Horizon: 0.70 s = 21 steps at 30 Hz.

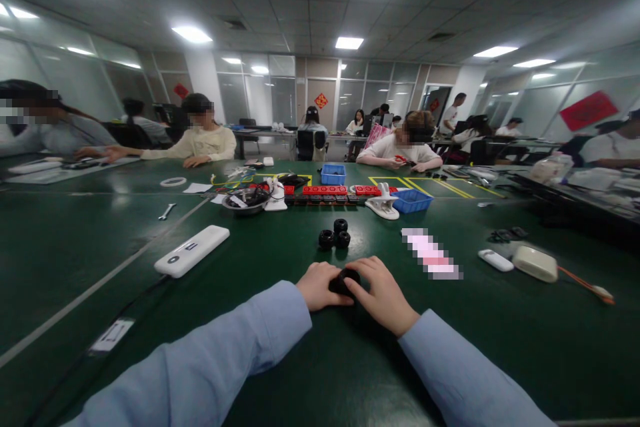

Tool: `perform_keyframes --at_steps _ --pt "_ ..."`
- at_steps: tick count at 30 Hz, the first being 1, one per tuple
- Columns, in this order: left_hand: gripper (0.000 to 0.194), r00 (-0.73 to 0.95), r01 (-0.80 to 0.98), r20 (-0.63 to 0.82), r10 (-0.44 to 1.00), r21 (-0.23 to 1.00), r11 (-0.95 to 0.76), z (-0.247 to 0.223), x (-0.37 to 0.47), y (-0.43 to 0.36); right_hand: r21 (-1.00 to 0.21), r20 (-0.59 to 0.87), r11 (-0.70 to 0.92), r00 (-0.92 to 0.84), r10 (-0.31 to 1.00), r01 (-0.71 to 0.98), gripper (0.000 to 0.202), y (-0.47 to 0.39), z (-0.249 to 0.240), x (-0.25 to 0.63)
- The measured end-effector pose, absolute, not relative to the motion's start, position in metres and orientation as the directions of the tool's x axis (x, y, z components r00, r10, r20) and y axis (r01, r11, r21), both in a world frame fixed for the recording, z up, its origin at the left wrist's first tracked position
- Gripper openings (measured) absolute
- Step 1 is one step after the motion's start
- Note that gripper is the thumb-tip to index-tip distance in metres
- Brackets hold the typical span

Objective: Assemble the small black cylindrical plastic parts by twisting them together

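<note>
Both hands close around a black round piece [344,282] that looks like a small wheel or ring, low over the green table [280,387]. My left hand [319,285] grips it from the left, thumb along its near side. On the other side my right hand [383,295] curls its fingers over the top and right edge. The fingers cover much of the piece, so its exact kind is unclear. Just beyond the hands, three shiny black wheel-like pieces [341,236] stand in a tight cluster.
A white power strip [193,251] lies left with its cable; a wrench [167,211] is behind it. Ahead are a bowl of cables [246,207], red socket strips [325,191], a white clip [383,203] and blue bins [413,201]. A beige box [535,263] sits right. Co-workers sit around.
</note>
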<state>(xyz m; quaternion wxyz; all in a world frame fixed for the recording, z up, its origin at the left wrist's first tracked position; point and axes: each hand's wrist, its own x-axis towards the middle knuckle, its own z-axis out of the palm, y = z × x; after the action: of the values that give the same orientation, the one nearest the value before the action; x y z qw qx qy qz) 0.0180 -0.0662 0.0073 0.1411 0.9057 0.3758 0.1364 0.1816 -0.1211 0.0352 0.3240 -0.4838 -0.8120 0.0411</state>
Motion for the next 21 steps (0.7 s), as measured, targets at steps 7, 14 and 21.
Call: perform_keyframes --at_steps 7,14,21 --pt "0.047 0.679 0.645 0.161 0.717 0.336 -0.686 0.005 0.017 -0.065 -0.322 0.447 0.542 -0.380 0.810 0.776 0.022 -0.126 0.042 0.179" --pt "0.042 0.668 0.659 0.171 0.724 0.316 -0.683 0.004 0.017 -0.064 -0.268 0.416 0.582 -0.453 0.789 0.768 0.024 -0.130 0.048 0.174" --pt "0.037 0.684 0.637 0.177 0.707 0.327 -0.698 0.002 0.017 -0.064 -0.229 0.403 0.609 -0.496 0.769 0.759 0.025 -0.135 0.049 0.171"
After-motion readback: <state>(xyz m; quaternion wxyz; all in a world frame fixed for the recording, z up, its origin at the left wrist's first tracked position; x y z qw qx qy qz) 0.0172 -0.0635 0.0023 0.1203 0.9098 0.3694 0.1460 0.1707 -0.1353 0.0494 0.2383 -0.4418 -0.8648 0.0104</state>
